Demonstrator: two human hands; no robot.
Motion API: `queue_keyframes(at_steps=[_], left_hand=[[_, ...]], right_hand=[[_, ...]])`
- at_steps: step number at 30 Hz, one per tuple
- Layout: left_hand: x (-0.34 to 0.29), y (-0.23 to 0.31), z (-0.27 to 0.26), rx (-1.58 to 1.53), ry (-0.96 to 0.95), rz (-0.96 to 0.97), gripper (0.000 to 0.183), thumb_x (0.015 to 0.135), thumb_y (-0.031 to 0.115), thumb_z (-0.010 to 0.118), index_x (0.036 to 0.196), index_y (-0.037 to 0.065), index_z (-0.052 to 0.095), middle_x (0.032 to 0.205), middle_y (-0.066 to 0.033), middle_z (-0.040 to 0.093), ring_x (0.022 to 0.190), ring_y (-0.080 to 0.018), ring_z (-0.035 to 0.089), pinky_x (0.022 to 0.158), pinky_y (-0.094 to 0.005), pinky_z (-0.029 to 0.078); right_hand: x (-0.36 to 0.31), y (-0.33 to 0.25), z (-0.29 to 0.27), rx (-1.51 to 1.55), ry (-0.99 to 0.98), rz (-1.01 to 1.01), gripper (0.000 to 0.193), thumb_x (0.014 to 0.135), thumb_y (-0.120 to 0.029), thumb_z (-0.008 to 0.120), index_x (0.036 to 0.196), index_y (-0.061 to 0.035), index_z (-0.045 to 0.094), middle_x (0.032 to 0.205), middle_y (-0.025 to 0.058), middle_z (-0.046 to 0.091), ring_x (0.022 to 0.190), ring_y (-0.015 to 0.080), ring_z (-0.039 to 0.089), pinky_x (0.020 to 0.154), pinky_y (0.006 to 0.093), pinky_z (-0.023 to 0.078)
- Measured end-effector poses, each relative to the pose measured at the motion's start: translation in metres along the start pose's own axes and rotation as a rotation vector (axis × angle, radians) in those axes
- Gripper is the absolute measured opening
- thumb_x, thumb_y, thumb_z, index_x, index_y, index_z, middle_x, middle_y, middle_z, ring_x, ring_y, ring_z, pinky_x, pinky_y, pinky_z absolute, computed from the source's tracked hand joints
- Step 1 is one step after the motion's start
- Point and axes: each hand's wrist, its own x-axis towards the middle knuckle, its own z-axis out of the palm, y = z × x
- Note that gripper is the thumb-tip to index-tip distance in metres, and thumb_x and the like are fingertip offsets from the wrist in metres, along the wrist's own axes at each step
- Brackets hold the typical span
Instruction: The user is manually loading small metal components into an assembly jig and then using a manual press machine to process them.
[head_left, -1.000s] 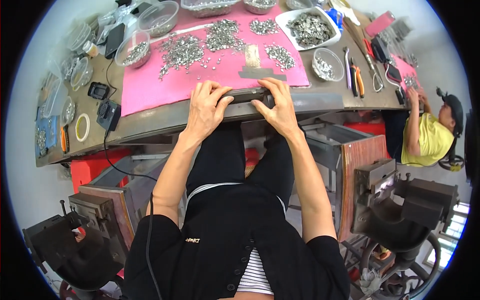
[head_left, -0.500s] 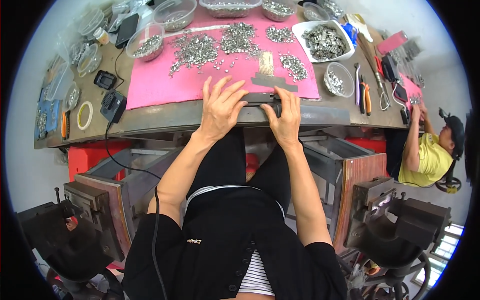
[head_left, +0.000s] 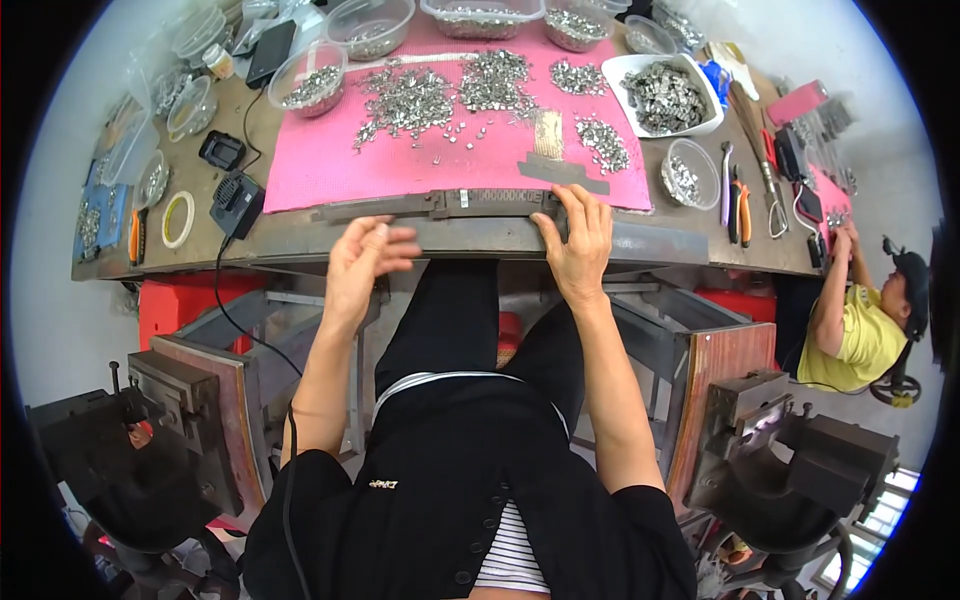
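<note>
A long dark metal jig (head_left: 490,203) with a row of slots lies along the front edge of the bench, on the near edge of the pink mat (head_left: 320,170). One small shiny metal piece (head_left: 463,199) sits in it near the middle. My right hand (head_left: 578,245) pinches the jig's right end between thumb and fingers. Off the jig's left part, just in front of the bench edge, my left hand (head_left: 360,265) is in the air, fingers apart and slightly blurred, holding nothing. Flat grey strips (head_left: 565,174) rest on the mat beyond my right hand.
Piles of small metal parts (head_left: 405,100) cover the mat's far half. Behind them stand clear tubs (head_left: 313,82) and a white tray (head_left: 668,95) of parts. Pliers (head_left: 740,208) lie at right, a black charger (head_left: 237,205) at left. A person in yellow (head_left: 850,335) works far right.
My left hand has moved left and toward me, off the jig, uncovering its left part. My right hand stays at the jig's right end. The view has shifted slightly.
</note>
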Motion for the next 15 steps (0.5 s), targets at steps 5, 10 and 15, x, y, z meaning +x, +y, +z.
queue_keyframes(at_steps=[5,10,15], left_hand=[[0.003,0.004,0.046,0.590,0.022,0.598,0.033,0.092,0.016,0.074,0.122,0.004,0.065,0.103,-0.0099,0.070,0.088,-0.0193,0.067,0.079,-0.0323,0.054],[0.037,0.004,0.068,1.048,0.102,0.895,0.050,0.080,0.024,0.081,0.126,0.010,0.064,0.114,-0.0079,0.063,0.110,-0.0281,0.054,0.099,-0.0448,0.035],[0.047,-0.006,0.062,1.093,0.080,0.860,0.054,0.080,0.028,0.081,0.127,0.009,0.063,0.113,-0.0059,0.064,0.108,-0.0259,0.055,0.102,-0.0454,0.032]], right_hand=[[0.007,-0.011,-0.010,-0.126,-0.039,-0.002,0.046,0.078,-0.018,0.084,0.120,-0.0110,0.068,0.119,0.0047,0.065,0.108,0.0286,0.058,0.098,0.0408,0.039],[0.022,-0.009,-0.009,0.003,-0.066,-0.004,0.033,0.079,-0.015,0.082,0.110,-0.0107,0.071,0.110,0.0038,0.069,0.109,0.0283,0.058,0.099,0.0426,0.038],[0.041,-0.010,-0.014,0.306,-0.259,0.194,0.017,0.080,-0.010,0.079,0.096,-0.0097,0.073,0.094,0.0042,0.070,0.101,0.0256,0.061,0.099,0.0418,0.038]])
